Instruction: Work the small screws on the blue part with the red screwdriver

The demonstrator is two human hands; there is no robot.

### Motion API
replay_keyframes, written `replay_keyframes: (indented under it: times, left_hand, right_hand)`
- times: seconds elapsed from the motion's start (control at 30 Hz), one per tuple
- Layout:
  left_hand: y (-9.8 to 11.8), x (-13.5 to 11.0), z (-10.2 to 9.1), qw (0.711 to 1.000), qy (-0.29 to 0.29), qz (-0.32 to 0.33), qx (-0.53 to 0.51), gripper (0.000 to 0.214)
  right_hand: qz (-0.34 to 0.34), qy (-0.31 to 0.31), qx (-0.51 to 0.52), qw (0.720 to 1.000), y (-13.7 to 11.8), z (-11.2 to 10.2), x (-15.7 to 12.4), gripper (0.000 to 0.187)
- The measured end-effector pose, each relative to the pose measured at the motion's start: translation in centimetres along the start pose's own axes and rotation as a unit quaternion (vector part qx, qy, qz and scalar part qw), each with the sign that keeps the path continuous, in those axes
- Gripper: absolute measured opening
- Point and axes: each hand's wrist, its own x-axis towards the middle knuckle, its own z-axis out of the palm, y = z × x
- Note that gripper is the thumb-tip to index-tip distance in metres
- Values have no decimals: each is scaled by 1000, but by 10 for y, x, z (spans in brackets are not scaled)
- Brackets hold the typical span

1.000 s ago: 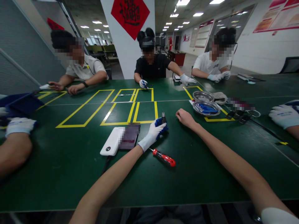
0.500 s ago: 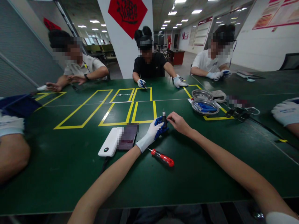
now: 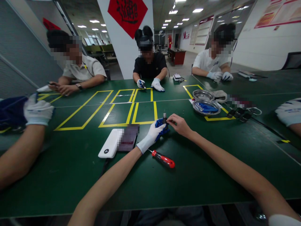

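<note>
My left hand [image 3: 154, 133], in a white glove with blue palm and fingers, is wrapped round a small black cylinder with a metal tip [image 3: 165, 118]. The cylinder stands upright, its silvery end pointing up. My right hand [image 3: 180, 125] is bare. Its thumb and forefinger are pinched together against the cylinder's right side, and whatever lies between them is too small to make out. Below my left wrist, a screwdriver with a red and black handle [image 3: 163, 159] lies on the green table [image 3: 188, 185].
A white power bank [image 3: 110, 143] and a dark phone-like slab [image 3: 128, 138] lie left of my forearm. Two metal bowls stand ahead right, the nearer bowl [image 3: 219, 110] holding blue items. Black clips [image 3: 243, 114] lie beyond. Co-workers' gloved hands [image 3: 39, 108] are around the table.
My right fingers have moved slightly left, up against the cylinder. At left a co-worker's gloved hand has moved right. The co-worker opposite has drawn one hand inward, and a white device now shows there.
</note>
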Motion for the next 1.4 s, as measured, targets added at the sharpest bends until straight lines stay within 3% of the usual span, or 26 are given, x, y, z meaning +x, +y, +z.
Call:
replay_keyframes:
  times: [0.17, 0.33, 0.43, 0.57, 0.63, 0.73, 0.97, 1.4]
  left_hand:
    - [-1, 1, -2, 1000, 6, 5, -19, 40]
    - [-2, 2, -2, 1000, 8, 14, -9, 41]
    - [-1, 1, -2, 1000, 14, 23, 16, 45]
    - [0, -1, -1, 999, 30, 0, 13, 53]
    - [1, -1, 0, 999, 28, -18, -5, 54]
    - [3, -2, 1, 999, 35, -23, -21, 55]
    - [5, -4, 1, 1000, 30, 2, 8, 51]
    - [3, -2, 0, 999, 35, -26, -21, 53]
  right_hand:
    - [28, 55, 43, 997, 1, 12, -8, 20]
    - [46, 56, 79, 994, 0, 16, -9, 20]
    - [84, 68, 94, 990, 5, 10, -4, 21]
    - [184, 131, 42, 973, 31, -10, 5, 26]
    - [216, 111, -26, 970, 48, -22, 9, 24]
    - [248, 26, -143, 958, 68, -32, 11, 21]
    - [291, -115, -249, 916, 77, -23, 22, 24]
    - [300, -140, -275, 903, 82, -11, 32, 21]
